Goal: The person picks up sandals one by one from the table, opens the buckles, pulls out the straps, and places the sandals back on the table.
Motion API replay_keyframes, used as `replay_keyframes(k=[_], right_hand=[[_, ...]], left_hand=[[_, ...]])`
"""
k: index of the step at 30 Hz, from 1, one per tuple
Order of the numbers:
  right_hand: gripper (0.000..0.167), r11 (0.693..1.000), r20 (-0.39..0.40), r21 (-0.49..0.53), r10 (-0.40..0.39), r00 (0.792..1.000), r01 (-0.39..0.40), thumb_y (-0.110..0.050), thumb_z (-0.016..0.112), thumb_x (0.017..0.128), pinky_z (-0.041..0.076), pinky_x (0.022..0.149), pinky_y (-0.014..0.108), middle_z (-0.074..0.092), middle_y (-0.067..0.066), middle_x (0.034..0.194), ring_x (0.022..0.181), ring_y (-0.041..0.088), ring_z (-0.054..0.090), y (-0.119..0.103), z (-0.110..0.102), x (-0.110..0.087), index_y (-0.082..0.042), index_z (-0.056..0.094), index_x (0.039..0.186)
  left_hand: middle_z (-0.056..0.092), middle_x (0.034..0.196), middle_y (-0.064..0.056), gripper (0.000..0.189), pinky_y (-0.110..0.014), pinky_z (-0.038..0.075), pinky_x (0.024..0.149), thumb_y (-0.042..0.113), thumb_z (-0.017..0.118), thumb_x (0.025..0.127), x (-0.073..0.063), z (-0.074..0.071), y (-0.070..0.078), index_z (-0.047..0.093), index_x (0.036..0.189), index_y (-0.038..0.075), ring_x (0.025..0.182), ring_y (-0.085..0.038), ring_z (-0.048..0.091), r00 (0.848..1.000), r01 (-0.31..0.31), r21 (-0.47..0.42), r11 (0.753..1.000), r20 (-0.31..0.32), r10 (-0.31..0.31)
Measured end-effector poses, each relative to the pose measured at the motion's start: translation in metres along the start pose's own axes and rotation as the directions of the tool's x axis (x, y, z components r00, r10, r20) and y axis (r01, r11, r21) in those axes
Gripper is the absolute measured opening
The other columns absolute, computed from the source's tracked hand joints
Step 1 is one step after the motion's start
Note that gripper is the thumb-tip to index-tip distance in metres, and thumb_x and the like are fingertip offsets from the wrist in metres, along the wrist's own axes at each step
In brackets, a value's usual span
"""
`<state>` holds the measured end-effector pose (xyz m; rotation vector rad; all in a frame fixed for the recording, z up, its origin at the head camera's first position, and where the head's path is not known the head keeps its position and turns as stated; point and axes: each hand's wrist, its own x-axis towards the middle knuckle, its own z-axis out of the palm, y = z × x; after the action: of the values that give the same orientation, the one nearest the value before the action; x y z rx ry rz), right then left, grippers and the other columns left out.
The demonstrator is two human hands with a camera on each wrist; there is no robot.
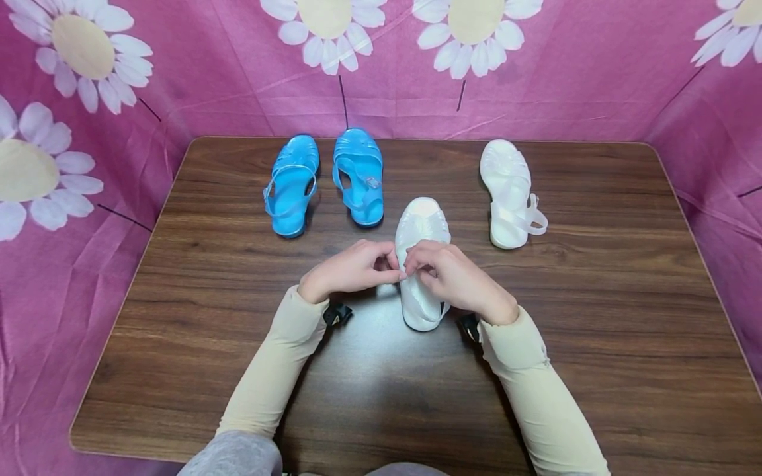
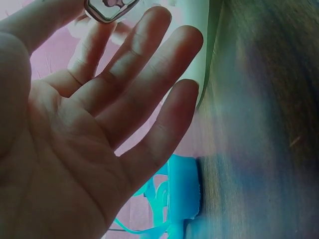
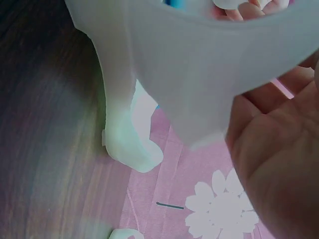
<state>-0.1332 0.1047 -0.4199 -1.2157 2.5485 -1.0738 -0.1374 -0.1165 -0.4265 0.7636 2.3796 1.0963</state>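
Observation:
A white jelly sandal [image 1: 423, 221] lies toe away from me near the middle of the table, between both hands. At its left side my left hand [image 1: 360, 270] pinches the strap's metal buckle [image 2: 99, 18] between thumb and index finger, its other fingers extended in the left wrist view. My right hand [image 1: 458, 276] reaches over the sandal from the right, fingers bent and fingertips meeting the left hand's at the buckle; it appears to pinch the strap, though the tips are partly hidden. The sandal's pale heel part [image 3: 189, 69] fills much of the right wrist view.
A second white sandal [image 1: 505, 168] stands at the back right, its strap loop sticking out rightward. Two blue sandals, the left one [image 1: 292, 198] and the right one [image 1: 366, 198], stand at the back left. Pink flowered cloth [image 1: 393, 99] hangs behind the brown wooden table [image 1: 595, 297].

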Motion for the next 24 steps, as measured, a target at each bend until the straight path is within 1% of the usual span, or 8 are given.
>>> replay_keyframes(k=[3,9,16,20,22,24], right_hand=[[0.021,1.000,-0.033,0.012,-0.009,0.999,0.010,0.007,0.058,0.084,0.052,0.082,0.034,0.068,0.004,0.103,0.097,0.017,0.064,-0.001,-0.002,0.000,-0.010,0.070,0.088],[0.015,0.998,-0.131,0.066,0.009,0.991,0.000,0.008,0.063,0.084,0.053,0.077,0.033,0.068,0.004,0.099,0.090,0.015,0.064,0.000,-0.009,-0.003,-0.006,0.069,0.086],[0.013,0.998,-0.227,0.052,0.043,0.973,-0.032,0.006,0.065,0.083,0.056,0.073,0.035,0.066,0.004,0.095,0.088,0.015,0.061,0.006,-0.020,-0.008,-0.007,0.067,0.087],[0.008,0.995,-0.252,0.036,0.094,0.963,-0.088,-0.001,0.065,0.086,0.055,0.071,0.034,0.065,0.004,0.095,0.084,0.014,0.062,0.008,-0.027,-0.011,-0.007,0.067,0.092],[0.008,0.991,-0.243,0.032,0.133,0.961,-0.129,-0.006,0.065,0.088,0.053,0.071,0.033,0.065,0.004,0.096,0.082,0.014,0.062,0.009,-0.030,-0.013,-0.007,0.068,0.096],[0.011,0.985,-0.221,0.028,0.175,0.959,-0.173,-0.010,0.065,0.090,0.052,0.072,0.033,0.065,0.004,0.098,0.082,0.014,0.062,0.010,-0.033,-0.015,-0.006,0.067,0.100]], left_hand=[[0.066,0.081,0.003,0.013,-0.024,0.050,0.067,0.027,0.065,0.092,0.001,0.000,0.000,0.062,0.089,0.014,0.073,-0.009,0.059,1.000,0.000,0.001,1.000,0.003,0.000],[0.065,0.080,0.003,0.013,-0.023,0.049,0.066,0.027,0.066,0.092,0.002,0.000,0.000,0.062,0.090,0.014,0.071,-0.009,0.058,1.000,0.000,0.016,1.000,0.003,0.000],[0.066,0.079,0.004,0.013,-0.023,0.049,0.067,0.027,0.067,0.091,0.003,0.001,0.001,0.063,0.089,0.014,0.071,-0.008,0.060,1.000,-0.013,0.040,0.999,-0.008,0.014],[0.066,0.079,0.004,0.013,-0.023,0.049,0.067,0.027,0.067,0.091,0.002,0.001,0.000,0.063,0.090,0.014,0.072,-0.008,0.060,1.000,-0.017,0.031,0.999,-0.008,0.017],[0.066,0.080,0.004,0.014,-0.023,0.050,0.069,0.028,0.068,0.090,0.002,0.001,0.000,0.062,0.090,0.014,0.073,-0.008,0.060,1.000,-0.021,0.025,0.999,-0.006,0.021],[0.067,0.081,0.004,0.016,-0.023,0.051,0.070,0.029,0.068,0.090,0.002,0.002,0.000,0.062,0.091,0.014,0.074,-0.007,0.061,1.000,-0.021,0.021,1.000,-0.006,0.021]])
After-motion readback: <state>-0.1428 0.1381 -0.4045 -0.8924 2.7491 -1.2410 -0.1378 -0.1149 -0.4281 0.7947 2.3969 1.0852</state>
